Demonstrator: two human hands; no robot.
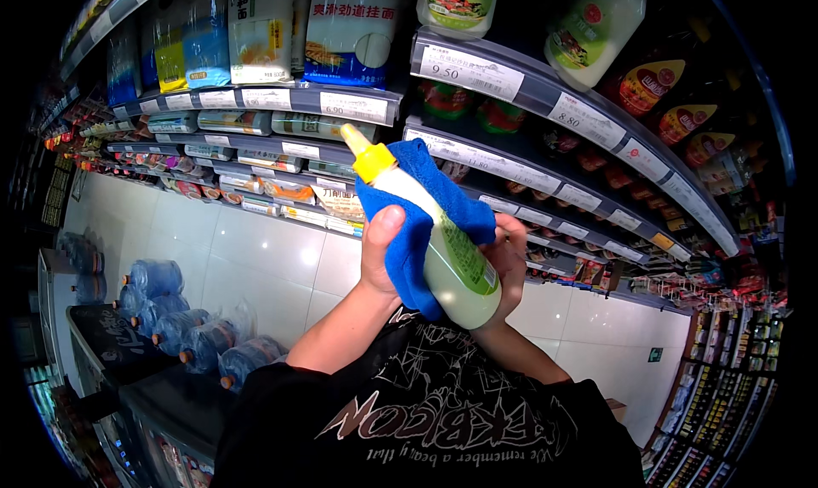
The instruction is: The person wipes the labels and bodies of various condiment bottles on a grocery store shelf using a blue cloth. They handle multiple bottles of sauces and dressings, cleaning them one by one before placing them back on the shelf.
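Note:
Tilted in front of my chest is a pale green squeeze bottle (461,284) with a yellow pointed nozzle cap and a green label. A blue cloth (407,248) is draped around its upper part and sides. My left hand (382,248) is closed on the cloth at the bottle's left side, thumb up. On the other side, my right hand (509,271) grips the bottle's lower body, its fingers partly hidden behind the bottle and cloth. The nozzle points up and left toward the shelves.
Shelves with a curved-looking price rail (477,72) run just beyond my hands. They hold noodle packs (351,32), a similar dressing bottle (596,32) and red sauce bottles (652,86). Large blue water jugs (209,343) lie at the left. Pale floor tiles (256,249) show below.

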